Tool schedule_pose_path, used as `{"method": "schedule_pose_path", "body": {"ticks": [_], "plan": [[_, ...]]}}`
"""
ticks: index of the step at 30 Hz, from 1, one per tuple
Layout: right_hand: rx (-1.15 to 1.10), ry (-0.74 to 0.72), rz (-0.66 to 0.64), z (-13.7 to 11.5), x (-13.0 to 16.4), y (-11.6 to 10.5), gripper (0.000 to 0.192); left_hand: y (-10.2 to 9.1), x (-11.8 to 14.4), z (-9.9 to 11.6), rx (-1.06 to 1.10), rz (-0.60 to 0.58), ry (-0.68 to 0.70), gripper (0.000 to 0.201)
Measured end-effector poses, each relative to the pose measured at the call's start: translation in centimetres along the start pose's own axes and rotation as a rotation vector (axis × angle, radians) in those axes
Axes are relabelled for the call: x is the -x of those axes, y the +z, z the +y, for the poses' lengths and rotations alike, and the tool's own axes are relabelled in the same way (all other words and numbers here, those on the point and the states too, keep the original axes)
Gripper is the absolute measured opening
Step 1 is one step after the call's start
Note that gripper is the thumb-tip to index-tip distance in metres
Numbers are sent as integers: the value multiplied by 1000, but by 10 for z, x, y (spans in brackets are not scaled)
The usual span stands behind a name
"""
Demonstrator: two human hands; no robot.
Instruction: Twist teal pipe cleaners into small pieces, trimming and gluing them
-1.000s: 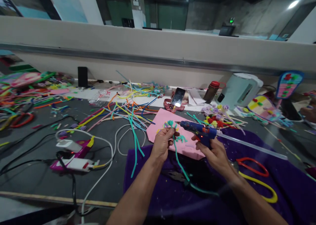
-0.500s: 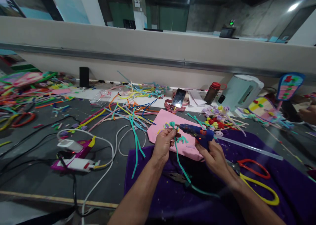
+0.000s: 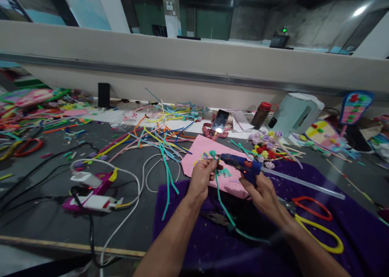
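Head view: a dark grey worktable (image 3: 45, 212) in a dim hall, with a long beige wall ledge (image 3: 182, 62) running across behind it. A purple cloth (image 3: 188, 236) covers the near middle and right of the table. The left hand (image 3: 203, 176) is closed, pinching a teal pipe cleaner (image 3: 223, 206) near its curled top; the stem trails down over the cloth. The right hand (image 3: 261, 192) is wrapped around the grip of a blue glue gun (image 3: 240, 163), nozzle pointing left, just beside the left fingertips — whether it touches the pipe cleaner is hard to tell. A clear glue stick (image 3: 304, 182) juts out the back of the gun to the right. Under both hands lies a pink foam sheet (image 3: 200, 147).

Right of the hands: scissors (image 3: 316, 222) with red and yellow handles on the cloth. Behind the gun, a small heap of felt flowers (image 3: 266, 147), then a phone (image 3: 220, 121), a brown bottle (image 3: 260, 113) and a pale kettle (image 3: 296, 111) close to the wall. Loose pipe cleaners (image 3: 158, 137) sprawl across the centre.

Left side — a power strip (image 3: 91, 198) with white cable (image 3: 133, 188) and black cords looping toward the near edge. Far left is piled with colourful craft scraps (image 3: 27, 115). The near table edge runs along the bottom left; bare grey surface lies between the cords and the cloth.
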State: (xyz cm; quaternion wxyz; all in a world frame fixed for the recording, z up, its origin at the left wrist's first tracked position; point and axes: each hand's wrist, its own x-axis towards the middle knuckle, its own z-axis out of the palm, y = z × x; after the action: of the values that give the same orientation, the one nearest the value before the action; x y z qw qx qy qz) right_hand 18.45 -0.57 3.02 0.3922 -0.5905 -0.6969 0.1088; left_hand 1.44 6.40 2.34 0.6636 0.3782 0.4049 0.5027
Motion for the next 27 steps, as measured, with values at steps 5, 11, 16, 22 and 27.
{"method": "schedule_pose_path", "body": {"ticks": [5,11,16,22,27], "plan": [[0,2,-1,-1,0,-1,19,0,0,0,-4,-4,-3,30],[-16,-3,-9,0,0,-1,20,0,1,0,-15,-9,-2,31],[14,-17,-2,0,-1,-1,19,0,1,1,-13,1,-3,32],[9,-74,7,-2,0,-2,20,0,1,2,-8,9,18,34],[-18,-47,43,1,0,-1,20,0,0,0,-22,-4,7,35]]}}
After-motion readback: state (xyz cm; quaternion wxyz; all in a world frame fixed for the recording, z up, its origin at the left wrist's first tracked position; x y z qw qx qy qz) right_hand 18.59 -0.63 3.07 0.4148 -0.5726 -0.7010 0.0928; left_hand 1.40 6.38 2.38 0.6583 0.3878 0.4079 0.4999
